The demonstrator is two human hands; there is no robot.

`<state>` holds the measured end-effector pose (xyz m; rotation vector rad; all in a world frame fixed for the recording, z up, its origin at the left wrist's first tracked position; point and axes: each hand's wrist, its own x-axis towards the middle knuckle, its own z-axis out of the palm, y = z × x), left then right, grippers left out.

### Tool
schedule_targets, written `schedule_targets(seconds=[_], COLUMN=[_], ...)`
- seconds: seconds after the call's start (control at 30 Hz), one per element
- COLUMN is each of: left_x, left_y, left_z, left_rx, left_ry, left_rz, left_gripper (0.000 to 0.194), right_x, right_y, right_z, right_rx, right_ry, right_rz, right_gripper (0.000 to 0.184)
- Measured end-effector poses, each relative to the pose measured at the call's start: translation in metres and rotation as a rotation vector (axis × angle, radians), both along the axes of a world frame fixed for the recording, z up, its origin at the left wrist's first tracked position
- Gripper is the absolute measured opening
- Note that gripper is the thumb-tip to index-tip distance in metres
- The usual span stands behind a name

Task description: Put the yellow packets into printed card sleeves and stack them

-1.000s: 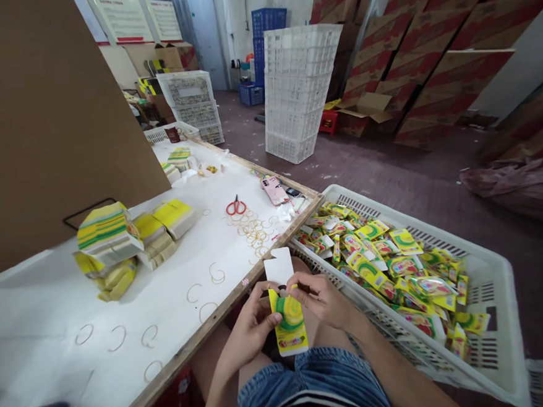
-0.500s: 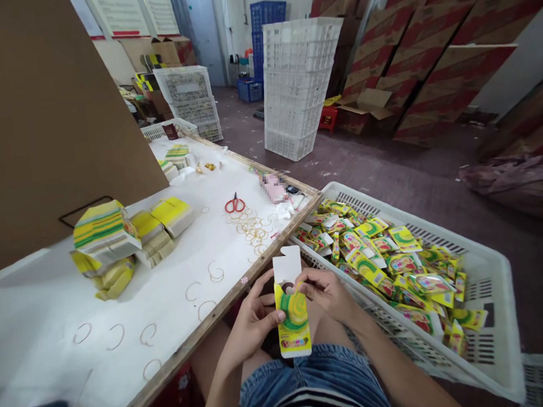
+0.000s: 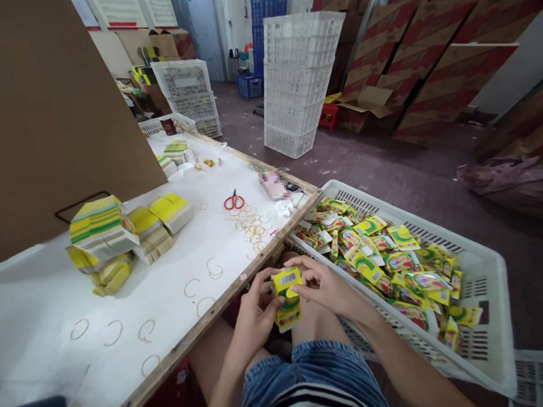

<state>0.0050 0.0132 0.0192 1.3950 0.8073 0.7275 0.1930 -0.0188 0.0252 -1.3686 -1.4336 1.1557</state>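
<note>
Above my lap, a small yellow and green cardboard box (image 3: pixel 289 317) is held between both hands. My left hand (image 3: pixel 258 303) grips its left side, thumb across the front. My right hand (image 3: pixel 315 281) has its fingers closed on the upper right edge, with the thumb on the front near the top. A barcode shows on the box's top panel, which faces me. Just right of my hands stands a white plastic crate (image 3: pixel 487 331) with many similar yellow boxes (image 3: pixel 403 261) piled loosely in it.
The white table (image 3: pixel 178 334) on the left carries bundled flat cartons (image 3: pixel 101 228), red-handled scissors (image 3: pixel 234 200) and scattered rubber bands (image 3: pixel 254 226). Its wooden edge runs close to my left hand. Stacked white crates (image 3: pixel 298 84) and cardboard cartons (image 3: pixel 409 51) stand beyond.
The white flap that stood up at the top of the box is folded over, and the barcode panel now shows. Both hands still hold the box, the right one nearer its top.
</note>
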Motion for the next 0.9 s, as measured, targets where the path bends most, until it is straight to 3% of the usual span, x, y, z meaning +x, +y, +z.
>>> schedule_targets(seconds=[0.2,0.4,0.53,0.6,0.7,0.73,0.83,0.9], left_x=[0.0,0.0,0.008,0.011,0.002,-0.006,-0.041,-0.068], left_y=[0.001,0.003,0.002,0.006,0.026,0.037,0.071,0.093], left_z=[0.001,0.0,-0.008,-0.012,-0.015,-0.015,-0.017,-0.022], left_rx=[-0.09,-0.178,-0.126,-0.077,0.055,0.115,0.293,0.317], left_ry=[-0.106,-0.159,-0.17,-0.15,-0.043,0.021,0.263,0.32], left_rz=[-0.022,0.008,0.03,0.045,0.135,0.183,0.321,0.381], left_gripper=[0.041,0.047,0.043,0.041,0.042,0.04,0.03,0.026], right_x=[-0.012,-0.021,-0.016,0.0,0.04,0.053,0.07,0.056], right_y=[0.003,0.001,-0.002,-0.007,-0.01,-0.008,0.013,0.037], right_z=[0.003,-0.002,-0.01,-0.01,-0.005,-0.002,0.001,-0.002], right_rx=[0.111,0.186,0.207,0.279,0.551,0.58,0.574,0.545], right_ry=[-0.243,-0.167,-0.088,-0.176,-0.558,-0.668,-0.694,-0.602], right_rz=[-0.133,-0.21,-0.238,-0.306,-0.658,-0.711,-0.64,-0.51], right_gripper=[0.022,0.019,0.026,0.026,0.033,0.039,0.045,0.04])
